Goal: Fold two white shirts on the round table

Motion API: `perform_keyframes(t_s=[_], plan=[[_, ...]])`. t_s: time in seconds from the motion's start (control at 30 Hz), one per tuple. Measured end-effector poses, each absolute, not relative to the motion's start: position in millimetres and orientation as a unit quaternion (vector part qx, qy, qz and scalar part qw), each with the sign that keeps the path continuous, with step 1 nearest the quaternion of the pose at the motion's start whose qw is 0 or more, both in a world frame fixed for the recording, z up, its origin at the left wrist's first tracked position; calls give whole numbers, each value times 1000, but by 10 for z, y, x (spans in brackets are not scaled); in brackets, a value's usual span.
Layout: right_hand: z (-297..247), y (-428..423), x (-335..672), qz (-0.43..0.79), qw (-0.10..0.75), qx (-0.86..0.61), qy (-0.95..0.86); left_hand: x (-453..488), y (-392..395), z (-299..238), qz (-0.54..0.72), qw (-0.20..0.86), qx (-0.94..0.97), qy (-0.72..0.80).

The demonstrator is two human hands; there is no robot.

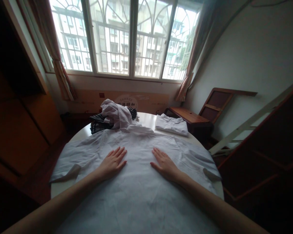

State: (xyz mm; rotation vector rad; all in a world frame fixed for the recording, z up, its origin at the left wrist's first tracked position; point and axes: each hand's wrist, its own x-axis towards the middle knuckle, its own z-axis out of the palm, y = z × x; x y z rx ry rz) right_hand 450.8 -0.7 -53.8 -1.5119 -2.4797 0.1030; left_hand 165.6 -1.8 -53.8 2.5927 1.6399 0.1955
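Note:
A white short-sleeved shirt (139, 182) lies spread over the round white table, its collar toward the window and its sleeves out to both sides. My left hand (113, 163) rests flat on the shirt left of its middle, fingers stretched out. On the right, my right hand (164, 164) also presses flat against the cloth, fingers extended and thumb apart. Neither hand grips anything. Slight wrinkles run across the fabric around both hands. The near end of the shirt reaches the bottom of the view.
At the table's (146, 120) far side sits a crumpled heap of light and dark striped clothes (117, 115). Right of it lies a folded white shirt (172, 124). Beyond stand a wooden bench (190, 115) and a long cardboard box (151, 99) below the window.

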Motion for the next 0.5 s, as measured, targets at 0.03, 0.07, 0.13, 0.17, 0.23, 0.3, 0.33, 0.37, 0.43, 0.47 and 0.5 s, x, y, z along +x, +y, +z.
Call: perform_keyframes(t_s=[0.03,0.07,0.13,0.17,0.23,0.3,0.33,0.37,0.43,0.47,0.5], plan=[[-556,-14,4626,26,118,-530,-840,1534,-39,-543,58,31,836,544],[-580,-18,4750,15,119,-540,-833,1410,-58,-552,53,27,830,554],[-635,-22,5003,-9,122,-565,-816,1179,-82,-583,56,9,816,575],[-662,-24,5123,-20,119,-579,-806,1081,-89,-603,60,-3,810,583],[-707,-30,5329,-38,108,-606,-787,941,-97,-639,70,-24,803,592],[-734,-40,5470,-52,100,-624,-773,876,-107,-659,73,-34,798,597],[-742,-45,5516,-57,97,-628,-770,865,-114,-659,72,-36,796,600],[-747,-50,5548,-61,96,-631,-768,864,-121,-653,71,-37,794,603],[-745,-51,5577,-61,91,-630,-769,887,-137,-623,65,-36,789,610],[-737,-47,5575,-59,87,-628,-771,912,-144,-599,59,-36,787,613],[-723,-42,5562,-57,83,-630,-770,951,-150,-570,52,-36,782,620]])
